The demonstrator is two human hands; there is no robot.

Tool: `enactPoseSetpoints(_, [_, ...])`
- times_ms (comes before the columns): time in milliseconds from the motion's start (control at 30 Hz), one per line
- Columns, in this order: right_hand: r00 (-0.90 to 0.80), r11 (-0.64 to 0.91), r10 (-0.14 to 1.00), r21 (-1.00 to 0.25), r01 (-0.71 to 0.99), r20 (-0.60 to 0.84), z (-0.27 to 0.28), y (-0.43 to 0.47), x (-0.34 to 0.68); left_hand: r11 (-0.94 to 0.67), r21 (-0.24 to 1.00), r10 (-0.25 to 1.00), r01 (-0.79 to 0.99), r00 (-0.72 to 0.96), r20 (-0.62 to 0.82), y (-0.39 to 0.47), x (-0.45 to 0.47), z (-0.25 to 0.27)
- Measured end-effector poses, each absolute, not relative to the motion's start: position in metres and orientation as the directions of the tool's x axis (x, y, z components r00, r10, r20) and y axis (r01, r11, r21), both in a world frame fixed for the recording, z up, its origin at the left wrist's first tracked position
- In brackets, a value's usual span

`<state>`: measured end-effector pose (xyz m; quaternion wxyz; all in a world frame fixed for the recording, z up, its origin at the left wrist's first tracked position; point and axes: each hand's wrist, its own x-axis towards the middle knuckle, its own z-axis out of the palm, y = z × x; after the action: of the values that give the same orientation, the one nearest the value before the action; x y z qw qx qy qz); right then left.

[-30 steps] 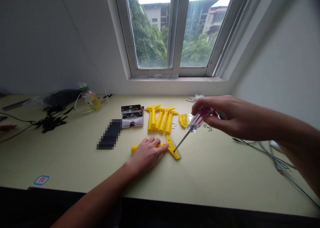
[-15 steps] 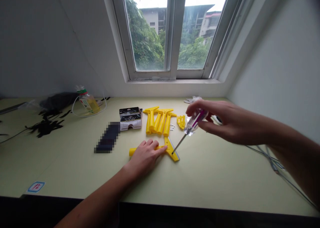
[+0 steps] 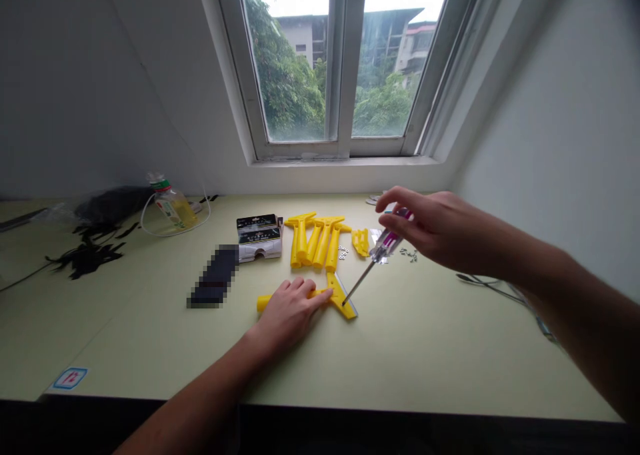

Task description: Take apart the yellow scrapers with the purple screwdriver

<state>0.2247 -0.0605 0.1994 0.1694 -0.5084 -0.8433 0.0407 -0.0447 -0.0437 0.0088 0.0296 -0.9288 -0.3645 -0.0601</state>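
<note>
A yellow scraper (image 3: 344, 302) with a blade along its head lies flat on the table, its handle pointing left. My left hand (image 3: 291, 306) is closed over that handle and presses it down, with the index finger stretched onto the head. In my right hand (image 3: 425, 225) is a screwdriver (image 3: 384, 245) with a clear and purple handle, gripped between thumb and fingers. It leans, and its tip touches the scraper head near a small hole; whether a screw sits there is too small to tell.
Several yellow scraper handles (image 3: 315, 245) lie behind the scraper. Beside them are small white nuts (image 3: 343, 252), yellow head pieces (image 3: 360, 243) and loose screws (image 3: 410, 255). Black and white boxes (image 3: 260, 237), a blurred-out dark slab (image 3: 215, 275), a bottle (image 3: 174, 207) and cables (image 3: 493, 283) lie around.
My right hand has turned around the screwdriver handle, its fingers shifting and the wrist tilting, which uncovers the loose screws. My left hand and the scraper stay in place.
</note>
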Motion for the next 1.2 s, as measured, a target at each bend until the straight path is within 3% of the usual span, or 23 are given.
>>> enactPoseSetpoints(200, [-0.486, 0.525, 0.851, -0.348, 0.777, 0.2, 0.199, -0.067, 0.221, -0.731, -0.012, 0.675, 0.682, 0.725, 0.133, -0.043, -0.045, 0.008])
enactPoseSetpoints(367, [-0.375, 0.438, 0.89, -0.256, 0.862, 0.259, 0.194, -0.069, 0.214, -0.732, -0.011, 0.674, 0.682, 0.726, 0.135, -0.043, -0.045, 0.009])
enactPoseSetpoints(567, [-0.522, 0.555, 0.828, -0.432, 0.711, 0.205, 0.197, -0.076, 0.216, -0.733, -0.006, 0.673, 0.68, 0.727, 0.14, -0.043, -0.045, 0.009])
enactPoseSetpoints(767, [-0.433, 0.527, 0.845, -0.355, 0.772, 0.314, 0.192, -0.075, 0.208, -0.73, 0.008, 0.677, 0.683, 0.723, 0.138, -0.045, -0.045, 0.009])
enactPoseSetpoints(933, [-0.493, 0.608, 0.793, -0.514, 0.606, 0.358, 0.188, -0.077, 0.211, -0.737, 0.046, 0.675, 0.674, 0.729, 0.116, -0.047, -0.044, 0.013])
enactPoseSetpoints(1100, [-0.46, 0.566, 0.812, -0.677, 0.471, 0.359, 0.165, -0.079, 0.209, -0.731, 0.073, 0.682, 0.678, 0.723, 0.115, -0.05, -0.045, 0.018])
enactPoseSetpoints(1200, [-0.415, 0.549, 0.81, -0.786, 0.285, 0.416, 0.158, -0.08, 0.207, -0.73, 0.102, 0.684, 0.676, 0.72, 0.117, -0.052, -0.047, 0.017])
